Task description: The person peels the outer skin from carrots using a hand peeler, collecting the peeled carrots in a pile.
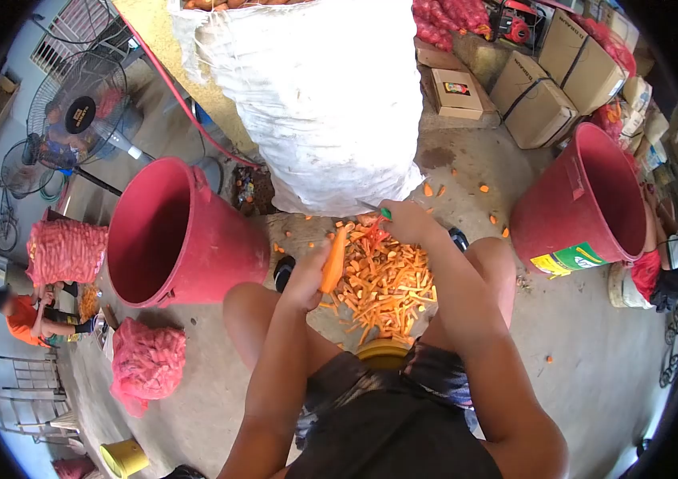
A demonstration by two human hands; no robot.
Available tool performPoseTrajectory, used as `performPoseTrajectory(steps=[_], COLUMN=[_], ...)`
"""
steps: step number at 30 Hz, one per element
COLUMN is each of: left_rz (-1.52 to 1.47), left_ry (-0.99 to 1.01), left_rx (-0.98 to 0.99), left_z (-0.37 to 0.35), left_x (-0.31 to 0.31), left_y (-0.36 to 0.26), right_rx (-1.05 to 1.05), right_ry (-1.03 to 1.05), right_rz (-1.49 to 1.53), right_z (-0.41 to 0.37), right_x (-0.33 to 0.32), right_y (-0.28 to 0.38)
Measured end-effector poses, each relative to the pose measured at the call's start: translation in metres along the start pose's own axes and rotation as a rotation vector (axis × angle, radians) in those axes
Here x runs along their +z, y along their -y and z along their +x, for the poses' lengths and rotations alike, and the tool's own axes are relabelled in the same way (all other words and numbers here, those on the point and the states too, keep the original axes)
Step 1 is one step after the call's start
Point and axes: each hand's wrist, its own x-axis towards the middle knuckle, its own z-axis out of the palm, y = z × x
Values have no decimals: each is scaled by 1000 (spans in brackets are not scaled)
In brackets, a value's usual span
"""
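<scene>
At frame centre the left hand (305,281) grips a carrot (333,259) over the peel pile (387,291) while the right hand (409,222) is closed round a green-handled peeler (385,213), and long light strokes away from the fingers, turning the carrot between passes, should peel cleanest.

Left hand (307,279) and right hand (407,222) both clenched, held forward.

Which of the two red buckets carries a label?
The right red bucket, near the cardboard boxes: a yellow-green label sits on its wall. The left red bucket shows none.
</scene>
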Motion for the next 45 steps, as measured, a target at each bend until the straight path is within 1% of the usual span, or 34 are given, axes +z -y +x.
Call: performPoseTrajectory(steps=[1, 3, 4, 5, 7, 8, 9, 11, 12, 13, 15, 16, 19, 20, 21, 22, 23, 24, 25, 26, 27, 28, 29, 30, 31, 33, 34, 36, 37, 39, 41, 42, 43, 45], left_rz=[2, -555, -395, -400, -91, -34, -34, 104, 309, 305, 741, 741, 402, 391, 392, 353, 309, 276, 238, 19, -360, -568, -720, -882, -896, -668, -666, -229, -231, 216, 484, 641, 797, 1060], left_ry=[3, 66, 64, 64, 268, 192, 191, 41, -29, -29, -246, -247, -16, 80, 72, -47, -160, -201, -293, -249, -324, -89, -30, -102, -180, -165, -162, -229, -227, -177, -335, -379, -424, -514], left_rx=[-2, 306, 234, 246, -192, -97, -99, 169, 249, 247, 623, 626, 731, 822, 828, 730, 639, 574, 537, 603, 646, 840, 948, 903, 861, 857, 859, 868, 871, 1056, 1172, 1219, 1264, 1477], left_z=[-1, -3, -2, -3, -7, -1, 1, 4, 9, 12, 15, 14, 0, -6, -9, -12, -13, -11, -18, -14, -13, -18, -23, -24, -32, -30, -29, -19, -11, 7, 12, 12, 16, 38], left_x=[7, 20, 16, 14, 8, 8, 14, 22, 17, 16, 13, 13, 18, 18, 14, 9, 3, -13, -22, -49, -64, -89, -109, -128, -128, -120, -108, -77, -61, -26, 27, 48, 64, 84], left_y=[-5, -14, -20, -23, -19, -3, 0, 3, 3, 6, 4, 6, 11, 5, 1, -2, -8, -19, -42, -57, -83, -104, -124, -141, -158, -180, -193, -217, -233, -272, -313, -334, -353, -385], right_rx=[4, 17, 15, -21, -63, -84, -102, -137, -171, -170, -165, -167, -122, -66, -14, -61, -74, -53, -27, -33, 39, 111, 107, 86, 64, 70, 52, 36, 16, -10, -19, -55, -60, 9], right_ry=[-1, -21, -22, 9, 43, 61, 81, 59, 39, 43, 10, 8, 13, 163, 323, 265, 262, 340, 417, 407, 420, 433, 422, 353, 286, 270, 282, 294, 305, 309, 441, 364, 360, 356], right_rz=[1, 65, 62, 69, 73, 72, 73, 80, 85, 83, 38, 37, -7, -125, -247, -169, -182, -252, -320, -331, -352, -370, -375, -380, -385, -359, -375, -390, -321, -262, -397, -233, -237, -203], right_z=[-1, -5, -9, -12, -17, -20, -22, -24, -27, -29, -23, -19, -6, 0, 5, 2, 1, -1, -3, -10, -20, -25, -25, -25, -25, -23, -23, -27, -32, -34, -29, -34, -28, -16], right_x=[1, 1, -2, -7, -11, -10, -8, -5, -2, 4, 16, 18, 30, 34, 39, 40, 39, 32, 25, 9, -14, -30, -39, -47, -59, -75, -75, -68, -60, -43, -27, -39, -40, -36], right_y=[0, 6, 10, 16, 26, 30, 33, 38, 39, 40, 43, 40, 20, 9, 0, -2, -5, -4, -3, 4, 15, 21, 19, 13, 17, 19, 16, 10, 5, -8, -19, -8, -11, -21])
